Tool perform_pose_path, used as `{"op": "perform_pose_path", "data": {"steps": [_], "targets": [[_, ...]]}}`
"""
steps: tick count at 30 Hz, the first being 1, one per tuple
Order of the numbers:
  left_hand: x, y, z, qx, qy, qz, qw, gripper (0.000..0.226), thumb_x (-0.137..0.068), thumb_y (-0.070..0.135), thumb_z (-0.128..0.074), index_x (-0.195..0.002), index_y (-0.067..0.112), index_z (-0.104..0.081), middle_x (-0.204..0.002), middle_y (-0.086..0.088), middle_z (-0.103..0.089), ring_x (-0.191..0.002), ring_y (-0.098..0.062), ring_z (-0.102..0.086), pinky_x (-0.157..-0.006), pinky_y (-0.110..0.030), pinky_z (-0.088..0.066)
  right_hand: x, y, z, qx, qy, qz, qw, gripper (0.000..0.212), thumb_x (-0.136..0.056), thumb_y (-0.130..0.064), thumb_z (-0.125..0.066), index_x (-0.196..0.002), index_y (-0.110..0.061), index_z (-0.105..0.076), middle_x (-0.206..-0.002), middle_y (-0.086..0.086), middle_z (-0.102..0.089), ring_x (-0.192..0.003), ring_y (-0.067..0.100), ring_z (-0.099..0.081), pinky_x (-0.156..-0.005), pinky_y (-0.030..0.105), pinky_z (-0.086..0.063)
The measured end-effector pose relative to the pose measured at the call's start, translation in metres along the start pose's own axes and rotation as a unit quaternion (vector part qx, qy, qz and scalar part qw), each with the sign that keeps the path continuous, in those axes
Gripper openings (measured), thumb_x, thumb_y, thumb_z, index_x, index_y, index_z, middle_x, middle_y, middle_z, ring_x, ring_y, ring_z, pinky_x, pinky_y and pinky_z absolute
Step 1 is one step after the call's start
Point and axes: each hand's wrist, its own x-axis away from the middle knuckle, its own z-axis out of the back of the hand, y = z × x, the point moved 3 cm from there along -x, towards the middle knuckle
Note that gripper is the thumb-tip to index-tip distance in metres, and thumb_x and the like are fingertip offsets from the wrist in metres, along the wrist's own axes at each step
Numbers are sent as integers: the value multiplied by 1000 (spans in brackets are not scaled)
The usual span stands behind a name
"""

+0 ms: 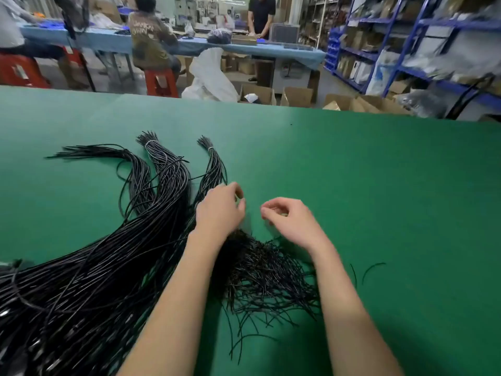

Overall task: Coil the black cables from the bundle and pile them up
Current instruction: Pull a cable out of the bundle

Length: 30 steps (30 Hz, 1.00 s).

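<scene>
Long black cables (pixel 89 270) lie fanned across the left of the green table (pixel 379 199), several bunches tied near their far ends with white bands (pixel 150 143). A loose heap of short thin black wires (pixel 265 275) sits between my forearms. My left hand (pixel 219 213) hovers above the heap's far end beside the cables, fingers curled and thumb near the fingertips; a faint dark blur hangs under it, so whether it pinches a wire is unclear. My right hand (pixel 290 221) is close beside it, fingers curled, with nothing visible in it.
Two stray wire pieces (pixel 371 270) lie right of the heap. Beyond the table's far edge are cardboard boxes (pixel 295 96), a white sack (pixel 208 77), red stools, people at a blue bench, and blue shelving (pixel 406 50) at the right.
</scene>
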Motion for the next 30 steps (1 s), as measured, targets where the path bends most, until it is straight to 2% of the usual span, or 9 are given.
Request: {"op": "perform_pose_path", "data": {"steps": [3,7,11,16,18,21,25,28,30], "targets": [[-4,-14,-9,-87,-52,36,994,24,-93,35,-58,-112,21,-62,-115,-6,-65,-108,-30,-62,-88,-38,-48,-13,7,-14,68,39,14,997,8,-92,-30,-69,-95,-26,-75,-84,-20,-69,-75,-12,-59,-70,8,-45],[-2,-21,-17,-101,-74,69,990,24,-90,29,-58,-111,19,-63,-116,-11,-65,-109,-34,-62,-88,-38,-48,-22,6,-37,84,28,41,995,8,-90,-26,-67,-87,-33,-71,-83,-20,-71,-76,-6,-64,-85,25,-57],[-5,-23,-16,-101,-81,90,987,27,-87,30,-61,-112,20,-65,-117,-10,-66,-111,-32,-63,-90,-36,-48,-25,3,-45,101,36,68,992,12,-88,-23,-66,-90,-32,-72,-86,-19,-72,-78,0,-67,-87,33,-59],[-2,-13,-14,21,-120,77,990,12,-88,25,-59,-94,22,-69,-104,-5,-71,-102,-29,-66,-89,-34,-52,-21,10,-44,139,36,75,987,31,-87,-20,-67,-111,-40,-67,-101,-17,-69,-83,9,-64,-86,36,-58],[-1,-5,-11,71,-110,38,991,12,-90,20,-56,-86,20,-67,-94,-5,-72,-94,-28,-67,-85,-34,-54,-19,12,-38,125,52,76,988,34,-86,-23,-69,-108,-48,-63,-94,-19,-67,-77,5,-62,-77,32,-57],[2,2,-6,70,-98,-20,993,11,-92,21,-58,-86,28,-64,-93,3,-71,-89,-22,-65,-84,-33,-54,-17,12,-22,159,88,64,981,16,-82,-44,-73,-90,-54,-64,-81,-30,-66,-70,-9,-59,-61,21,-43],[4,14,-1,62,-27,-57,996,6,-92,30,-60,-87,28,-60,-80,8,-63,-76,-19,-60,-71,-32,-50,-14,19,-1,145,174,16,974,18,-76,-60,-74,-73,-43,-68,-73,-29,-67,-70,-9,-59,-59,18,-42],[7,27,12,76,69,-96,990,17,-90,37,-66,-84,24,-56,-64,7,-54,-62,-13,-53,-63,-30,-44,-9,28,17,100,278,-28,955,29,-82,-56,-72,-67,-32,-67,-65,-24,-65,-65,-11,-56,-51,15,-34],[4,36,20,66,74,-136,986,24,-90,42,-66,-77,24,-57,-60,9,-56,-56,-4,-51,-59,-27,-44,-7,33,25,53,310,-52,948,31,-86,-53,-69,-66,-29,-66,-65,-21,-66,-67,-4,-61,-52,16,-36]]}}
